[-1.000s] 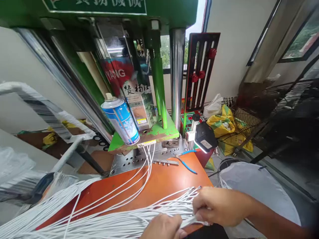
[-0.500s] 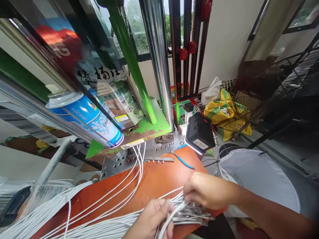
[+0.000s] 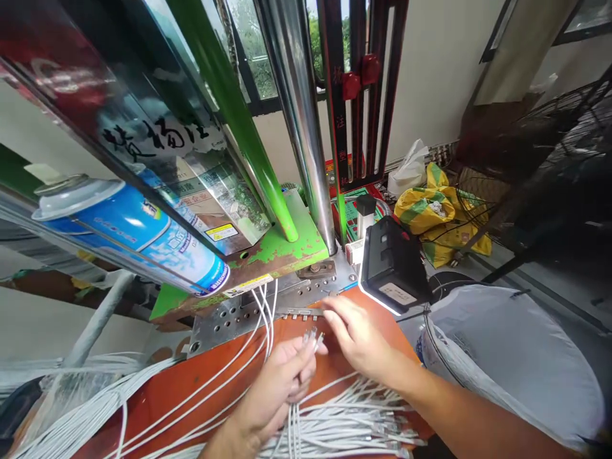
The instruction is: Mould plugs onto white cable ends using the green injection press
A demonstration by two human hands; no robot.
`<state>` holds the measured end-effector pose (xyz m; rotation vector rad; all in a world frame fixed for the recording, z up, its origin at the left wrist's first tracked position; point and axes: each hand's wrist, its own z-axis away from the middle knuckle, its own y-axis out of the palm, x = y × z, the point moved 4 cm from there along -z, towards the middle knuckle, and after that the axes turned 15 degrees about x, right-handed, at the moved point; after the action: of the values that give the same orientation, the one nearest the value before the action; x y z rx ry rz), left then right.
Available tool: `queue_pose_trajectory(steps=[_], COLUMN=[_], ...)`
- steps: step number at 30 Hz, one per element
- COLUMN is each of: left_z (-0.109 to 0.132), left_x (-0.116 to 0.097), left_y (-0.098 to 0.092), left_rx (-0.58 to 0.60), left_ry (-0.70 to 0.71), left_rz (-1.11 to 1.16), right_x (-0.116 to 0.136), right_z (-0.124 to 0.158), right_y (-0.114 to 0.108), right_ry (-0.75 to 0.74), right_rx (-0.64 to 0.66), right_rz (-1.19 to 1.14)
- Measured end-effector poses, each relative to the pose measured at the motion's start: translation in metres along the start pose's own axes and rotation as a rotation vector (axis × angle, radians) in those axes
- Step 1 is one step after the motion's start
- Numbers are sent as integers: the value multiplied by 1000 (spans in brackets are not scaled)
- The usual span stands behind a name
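Left hand (image 3: 289,373) clasps a few white cables (image 3: 294,424), plugs (image 3: 313,339) jutting out, over the orange table (image 3: 385,319). Right hand (image 3: 354,333) half-curled at the metal strip (image 3: 297,313); can't tell if gripping. Cable pile (image 3: 356,422) nearer.

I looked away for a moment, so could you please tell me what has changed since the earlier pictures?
The left hand has moved forward from the cable pile, holding several white cables with their connectors raised. The right hand has let go of the cables and moved forward to the metal strip; whether it touches is unclear. The spray can still stands on the green plate.
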<state>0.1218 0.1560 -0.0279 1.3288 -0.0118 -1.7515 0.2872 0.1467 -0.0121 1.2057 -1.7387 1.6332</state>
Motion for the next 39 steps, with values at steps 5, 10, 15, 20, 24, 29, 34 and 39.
queue_pose_trajectory(steps=[5, 10, 15, 20, 24, 29, 34, 39], left_z=[-10, -11, -15, -18, -18, -18, -15, -4], left_x=[-1, 8, 10, 15, 20, 22, 5, -7], left_y=[-30, -33, -32, -37, -37, -32, -32, -50], left_rx=[-127, -174, -213, -210, -210, -244, -197, -386], left_ry=[75, 40, 33, 24, 26, 36, 68, 146], left_rz=[-199, -304, -406, -445, -457, -442, -486, -540], right_x=[-23, -26, -27, -23, -23, -21, -24, -27], right_z=[-4, 8, 12, 8, 9, 8, 7, 7], right_y=[22, 23, 16, 22, 26, 24, 20, 18], right_ry=[112, 133, 130, 89, 62, -28, 20, 73], right_rx=[55, 67, 88, 160, 154, 193, 157, 111], right_rz=[525, 568, 459, 500, 528, 431, 292, 266])
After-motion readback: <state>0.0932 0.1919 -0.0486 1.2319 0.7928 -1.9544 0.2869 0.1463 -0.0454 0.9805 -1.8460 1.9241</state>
